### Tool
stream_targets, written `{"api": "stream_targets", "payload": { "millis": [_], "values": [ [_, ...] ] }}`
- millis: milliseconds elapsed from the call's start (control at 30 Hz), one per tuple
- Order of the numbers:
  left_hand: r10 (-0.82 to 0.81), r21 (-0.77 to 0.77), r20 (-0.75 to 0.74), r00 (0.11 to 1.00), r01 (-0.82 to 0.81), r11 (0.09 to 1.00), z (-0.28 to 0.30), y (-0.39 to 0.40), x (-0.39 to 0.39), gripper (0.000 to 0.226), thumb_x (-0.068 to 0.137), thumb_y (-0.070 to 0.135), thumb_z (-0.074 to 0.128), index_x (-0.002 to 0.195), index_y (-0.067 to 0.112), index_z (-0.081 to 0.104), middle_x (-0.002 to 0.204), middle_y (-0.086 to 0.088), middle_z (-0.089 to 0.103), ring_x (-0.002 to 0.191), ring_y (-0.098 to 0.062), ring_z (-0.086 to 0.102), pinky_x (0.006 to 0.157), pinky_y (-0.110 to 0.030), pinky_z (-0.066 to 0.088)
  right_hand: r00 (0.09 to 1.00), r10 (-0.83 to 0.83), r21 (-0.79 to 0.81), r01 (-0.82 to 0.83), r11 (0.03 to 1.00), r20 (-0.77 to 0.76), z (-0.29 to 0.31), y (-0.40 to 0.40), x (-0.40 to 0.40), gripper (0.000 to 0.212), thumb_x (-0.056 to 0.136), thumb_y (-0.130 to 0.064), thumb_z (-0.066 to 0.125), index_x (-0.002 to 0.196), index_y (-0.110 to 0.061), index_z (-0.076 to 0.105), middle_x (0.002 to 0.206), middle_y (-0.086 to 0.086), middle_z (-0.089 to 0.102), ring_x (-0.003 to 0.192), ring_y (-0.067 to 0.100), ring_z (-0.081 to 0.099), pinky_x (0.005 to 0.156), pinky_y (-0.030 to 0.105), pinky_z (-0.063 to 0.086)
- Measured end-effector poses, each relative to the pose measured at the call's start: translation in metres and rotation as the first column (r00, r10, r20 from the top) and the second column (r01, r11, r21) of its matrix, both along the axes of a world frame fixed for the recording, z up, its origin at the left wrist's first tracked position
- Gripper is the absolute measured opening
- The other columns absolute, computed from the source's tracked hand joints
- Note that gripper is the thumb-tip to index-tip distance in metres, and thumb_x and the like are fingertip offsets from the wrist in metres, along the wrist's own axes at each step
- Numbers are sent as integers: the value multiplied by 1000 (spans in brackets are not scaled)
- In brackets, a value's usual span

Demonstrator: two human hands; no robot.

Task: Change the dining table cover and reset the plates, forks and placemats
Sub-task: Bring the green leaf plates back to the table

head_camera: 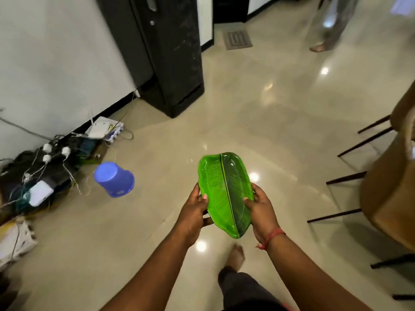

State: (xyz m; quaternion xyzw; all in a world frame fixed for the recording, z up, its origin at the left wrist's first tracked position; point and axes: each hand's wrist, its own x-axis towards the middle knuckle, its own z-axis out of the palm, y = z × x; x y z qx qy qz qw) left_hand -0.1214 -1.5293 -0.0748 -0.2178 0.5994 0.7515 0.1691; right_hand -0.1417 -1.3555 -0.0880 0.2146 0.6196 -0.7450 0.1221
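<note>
A green banana-leaf plate (225, 194) is carried in both hands above the floor, in front of the person's body, with nothing lying on it. The left hand (194, 213) grips its left edge, thumb curled over the rim; the right hand (261, 212) grips the right edge the same way, a red thread (272, 237) around that wrist. A blue plastic bucket (114, 179) sits upside down on the glossy cream tile floor (258, 104), left of the plate. Beyond it, along the white wall (56, 63), lies a tangle of cables, plugs and a white router (98, 129). A tall dark refrigerator (166, 52) stands against that wall. At the right edge a brown draped table cover (388, 198) and dark chair legs (345, 180) are cut off. A second person's foot (317, 48) at top right is blurred.
</note>
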Motion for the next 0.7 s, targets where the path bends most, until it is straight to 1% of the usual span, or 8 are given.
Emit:
{"api": "stream_targets", "payload": {
  "millis": [100, 167, 267, 400, 467, 533, 633, 700],
  "values": [
    [-21, -21, 0, 1000, 21, 1000, 6, 15, -72, 39, 107, 21, 41, 135, 47, 47, 117, 3, 71, 102, -26, 70, 85, -52, 57, 1000, -12, -16, 12, 1000, -4, 6, 15, -69, 47, 92, 13, 46, 112, -26, 65, 101, -5, 76, 99, 22, 70, 92, 44, 55],
    [-31, -40, 7, 1000, 31, 999, 10, 31, -128, 38, 106, 21, 41, 133, 47, 48, 114, 4, 73, 99, -25, 71, 82, -50, 58, 999, -44, 4, 44, 999, -4, 12, 27, -123, 47, 93, 12, 46, 115, -25, 64, 100, -6, 76, 96, 19, 71, 90, 41, 56],
    [-42, -38, 18, 999, 42, 998, 20, 51, -205, 38, 107, 19, 40, 128, 49, 51, 112, 3, 73, 97, -24, 72, 79, -46, 59, 994, -106, 25, 106, 994, -4, 20, 41, -195, 47, 92, 12, 45, 107, -28, 65, 99, -5, 76, 95, 18, 71, 88, 40, 57],
    [-121, -51, 9, 993, 121, 991, 26, 66, -311, 39, 107, 17, 39, 115, 53, 54, 105, 5, 75, 96, -24, 72, 79, -45, 59, 983, -178, 24, 179, 984, -32, 19, 56, -281, 46, 93, 12, 45, 109, -26, 64, 103, -1, 76, 100, 24, 71, 90, 44, 55],
    [-165, -68, -2, 986, 165, 984, 24, 73, -367, 39, 107, 17, 39, 117, 52, 53, 107, 5, 75, 97, -25, 72, 79, -45, 60, 976, -212, 53, 215, 975, -51, 15, 64, -328, 45, 94, 11, 46, 113, -26, 63, 104, 0, 75, 100, 23, 71, 91, 46, 56],
    [-236, -55, -8, 972, 235, 970, 22, 86, -429, 39, 107, 17, 39, 116, 52, 54, 107, 5, 75, 96, -23, 72, 74, -40, 60, 957, -282, 77, 287, 955, -66, 14, 75, -379, 45, 93, 10, 47, 120, -24, 61, 105, 1, 75, 98, 22, 71, 90, 46, 57],
    [-325, -39, -14, 946, 324, 945, 28, 101, -500, 38, 106, 17, 40, 119, 51, 54, 110, 5, 74, 96, -22, 72, 68, -36, 59, 924, -379, 82, 382, 921, -54, 18, 90, -436, 44, 93, 10, 47, 114, -26, 63, 102, 4, 75, 93, 22, 73, 83, 43, 59],
    [-401, -44, -28, 916, 400, 916, 32, 114, -551, 39, 106, 17, 40, 119, 51, 54, 111, 5, 73, 95, -21, 72, 66, -34, 58, 904, -423, 52, 426, 903, -54, 22, 99, -472, 43, 95, 9, 47, 112, -28, 63, 100, 3, 76, 93, 24, 73, 82, 45, 59]
  ]
}}
